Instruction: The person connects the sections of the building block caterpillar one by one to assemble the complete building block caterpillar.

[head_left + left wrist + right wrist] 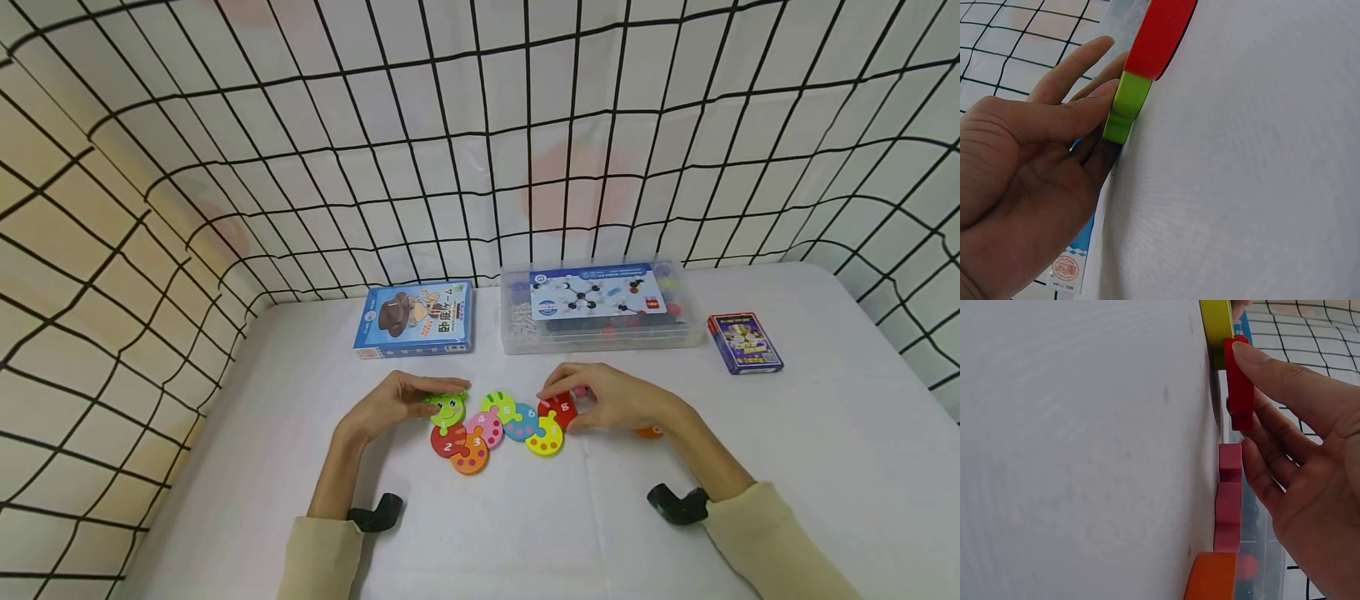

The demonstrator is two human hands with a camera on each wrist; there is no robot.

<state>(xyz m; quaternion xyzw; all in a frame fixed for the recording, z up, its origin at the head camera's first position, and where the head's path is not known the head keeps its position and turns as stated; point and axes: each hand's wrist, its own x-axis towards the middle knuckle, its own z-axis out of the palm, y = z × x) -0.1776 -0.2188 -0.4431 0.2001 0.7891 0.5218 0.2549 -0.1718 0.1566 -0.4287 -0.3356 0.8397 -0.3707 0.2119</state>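
A chain of flat, numbered caterpillar puzzle pieces lies across the table's middle. At its left end my left hand (386,406) pinches the green face piece (447,411), thumb on its near edge in the left wrist view (1127,103). The red piece numbered 2 (447,442) joins just below it. My right hand (622,396) pinches the red piece marked 8 (1239,384) between thumb and fingers, beside the yellow piece (545,437). In the right wrist view it sits slightly higher than the yellow one. A pink piece (1229,500) lies under my right fingers, mostly hidden from the head view.
An orange piece (648,432) shows partly behind the right wrist. Behind the hands stand a blue game box (415,318) and a clear plastic case (600,337). A small card box (745,342) lies to the right. Black wire mesh (480,133) borders the back and sides.
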